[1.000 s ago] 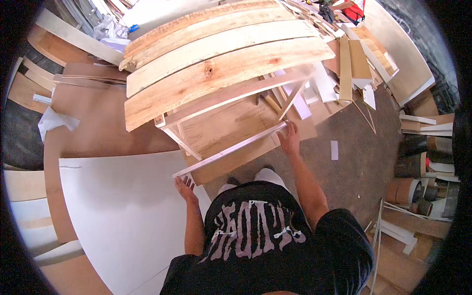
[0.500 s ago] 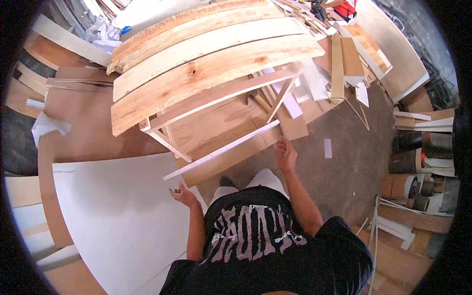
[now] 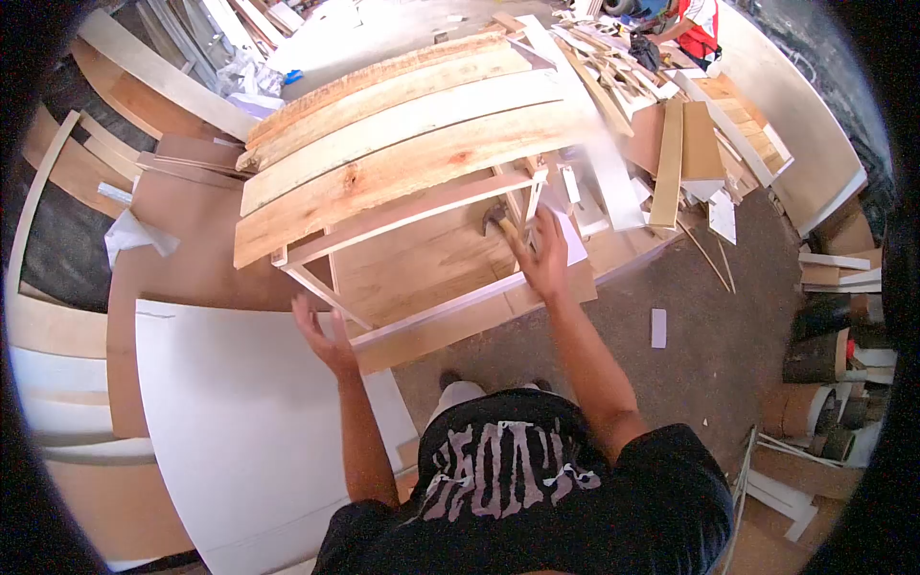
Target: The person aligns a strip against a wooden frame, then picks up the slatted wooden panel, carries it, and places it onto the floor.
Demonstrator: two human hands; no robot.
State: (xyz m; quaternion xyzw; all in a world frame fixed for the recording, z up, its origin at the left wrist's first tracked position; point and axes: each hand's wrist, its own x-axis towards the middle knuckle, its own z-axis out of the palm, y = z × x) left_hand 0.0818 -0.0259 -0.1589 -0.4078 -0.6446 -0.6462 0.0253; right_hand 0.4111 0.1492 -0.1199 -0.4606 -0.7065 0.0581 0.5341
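Observation:
A wooden structure with a slatted plank top stands in front of me. Its long pale bottom rail runs along the near side. My left hand is raised beside the left end of this rail, fingers spread and slightly blurred, holding nothing. Near the frame's right leg, my right hand has its fingers apart around the hammer's handle end; whether it touches the handle is unclear. The hammer lies inside the frame on a plywood sheet.
A large white sheet lies at the left over brown board. Wood offcuts are heaped at the back right, where a person in red and white is partly visible. Rolls and scraps line the right side.
Both hands have come away from the bottom rail. My right hand has moved forward to the hammer, while my left hand has moved left and up. The structure sits differently in view as the camera shifted.

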